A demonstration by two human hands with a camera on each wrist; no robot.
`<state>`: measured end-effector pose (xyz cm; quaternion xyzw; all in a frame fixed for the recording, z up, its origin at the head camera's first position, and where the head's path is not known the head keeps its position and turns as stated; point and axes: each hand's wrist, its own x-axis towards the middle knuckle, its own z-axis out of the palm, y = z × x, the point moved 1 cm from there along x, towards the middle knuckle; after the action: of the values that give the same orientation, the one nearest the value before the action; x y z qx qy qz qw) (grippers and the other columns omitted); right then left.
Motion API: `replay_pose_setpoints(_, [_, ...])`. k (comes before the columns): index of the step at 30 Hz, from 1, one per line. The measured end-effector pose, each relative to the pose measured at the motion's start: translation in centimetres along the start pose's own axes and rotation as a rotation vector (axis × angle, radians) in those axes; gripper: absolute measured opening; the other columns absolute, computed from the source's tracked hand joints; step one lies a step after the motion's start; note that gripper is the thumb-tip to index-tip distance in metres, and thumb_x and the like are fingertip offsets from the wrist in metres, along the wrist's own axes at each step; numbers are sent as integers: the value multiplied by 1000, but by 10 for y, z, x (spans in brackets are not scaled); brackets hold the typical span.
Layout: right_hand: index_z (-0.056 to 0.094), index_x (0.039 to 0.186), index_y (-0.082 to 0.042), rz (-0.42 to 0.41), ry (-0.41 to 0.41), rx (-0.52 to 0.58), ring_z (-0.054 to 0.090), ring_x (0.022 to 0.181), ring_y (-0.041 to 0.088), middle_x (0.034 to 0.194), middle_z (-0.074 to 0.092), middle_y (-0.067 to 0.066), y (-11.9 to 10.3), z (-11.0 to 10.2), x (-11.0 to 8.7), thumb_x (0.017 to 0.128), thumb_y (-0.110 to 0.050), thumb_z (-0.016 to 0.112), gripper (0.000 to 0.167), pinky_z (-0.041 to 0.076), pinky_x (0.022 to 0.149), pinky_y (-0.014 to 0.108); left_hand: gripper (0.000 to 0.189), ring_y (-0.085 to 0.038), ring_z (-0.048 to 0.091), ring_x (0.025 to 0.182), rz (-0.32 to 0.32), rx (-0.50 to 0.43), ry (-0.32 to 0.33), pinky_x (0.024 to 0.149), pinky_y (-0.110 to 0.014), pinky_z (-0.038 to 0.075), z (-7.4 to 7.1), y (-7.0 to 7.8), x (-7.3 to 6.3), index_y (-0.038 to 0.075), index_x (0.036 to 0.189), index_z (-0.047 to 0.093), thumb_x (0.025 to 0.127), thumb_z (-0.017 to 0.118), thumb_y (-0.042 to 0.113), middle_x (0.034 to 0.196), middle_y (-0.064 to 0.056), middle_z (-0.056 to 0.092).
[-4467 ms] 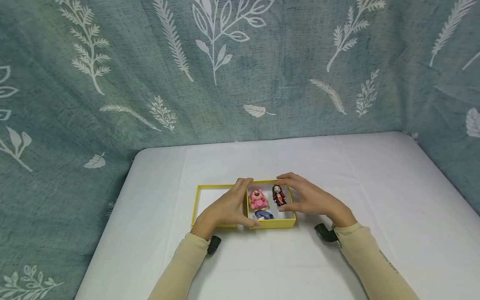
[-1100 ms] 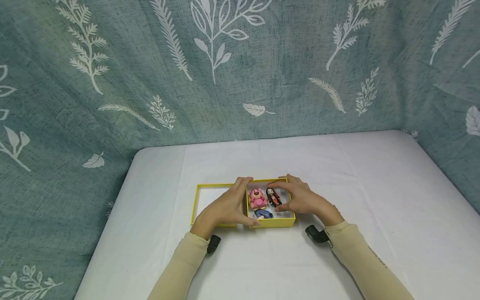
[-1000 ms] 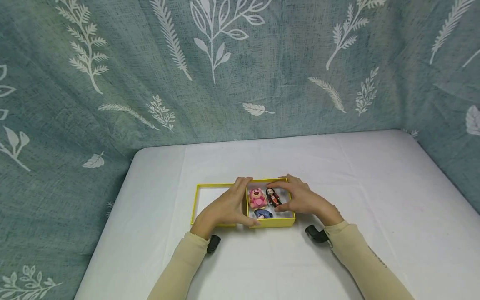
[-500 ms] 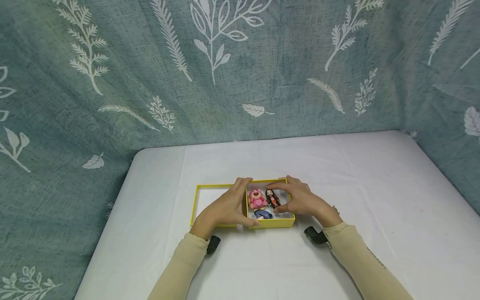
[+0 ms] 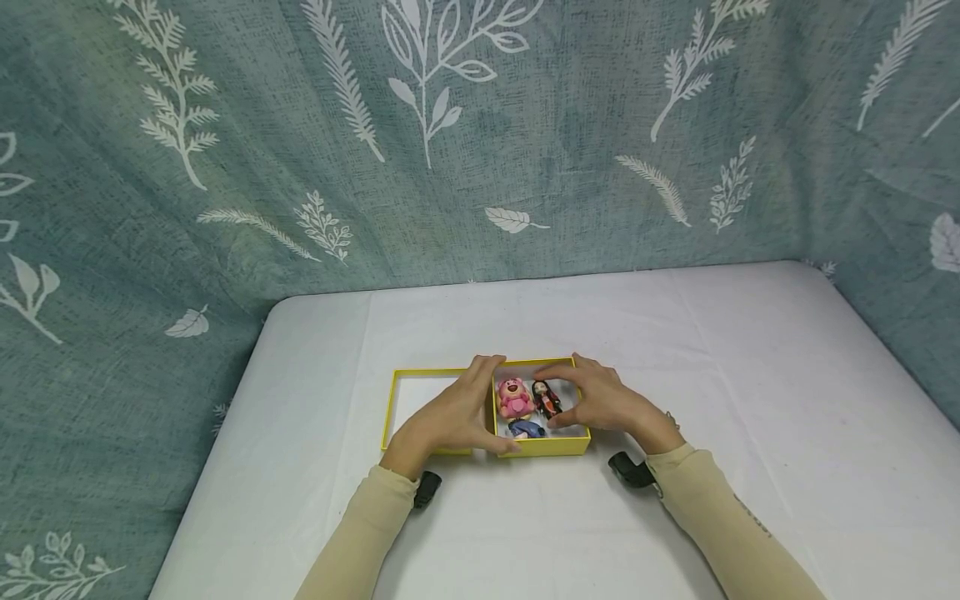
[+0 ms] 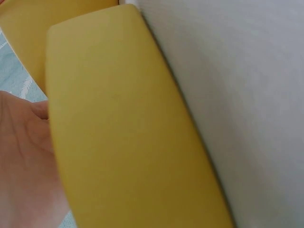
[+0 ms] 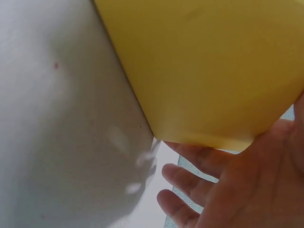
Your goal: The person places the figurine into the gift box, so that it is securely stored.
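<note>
A yellow-rimmed box (image 5: 543, 447) with a pale inside holds three small toys. The pink bear figurine (image 5: 516, 398) sits at its left. In front of the bear lies a blue figurine (image 5: 527, 429). My left hand (image 5: 453, 417) grips the box at its left end, thumb at the front wall, fingers at the far rim. My right hand (image 5: 607, 400) reaches over the right wall; its thumb and a finger hold a long-haired doll figurine (image 5: 546, 399) by head and feet. In the right wrist view, other fingers (image 7: 185, 183) spread outside the yellow wall.
A shallow yellow-rimmed box lid (image 5: 423, 396) with a white inside lies left of the box, partly behind the left hand. Both rest on a white-covered table (image 5: 637, 542). A green leaf-patterned curtain (image 5: 480, 192) hangs behind the table.
Since the earliest frame, the right hand has moved left, and the doll figurine has shifted left, tilting beside the bear. Over the last half second it has barely moved. The left hand stays put.
</note>
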<state>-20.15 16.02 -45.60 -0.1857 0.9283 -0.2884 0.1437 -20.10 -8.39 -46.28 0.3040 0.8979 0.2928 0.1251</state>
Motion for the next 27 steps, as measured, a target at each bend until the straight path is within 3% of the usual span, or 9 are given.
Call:
replay_pose_setpoints(12, [60,134,-23,3,-22,31,14,146,49,148,46,18,-1,-1,-1,73,-32,87,67,14,112,68,122,-22,49,125,0,-8,-3,103,-40,47,0,0,0,15,154,15,63,86,56,148,-5,31])
replay_pose_setpoints(27, [61,132,-25,38,-20,16,15,145,50,152,36,27,-1,-3,0,74,-34,86,64,14,112,69,121,-21,50,123,-5,0,-2,102,-39,48,-1,1,1,18,153,16,62,86,56,147,-5,32])
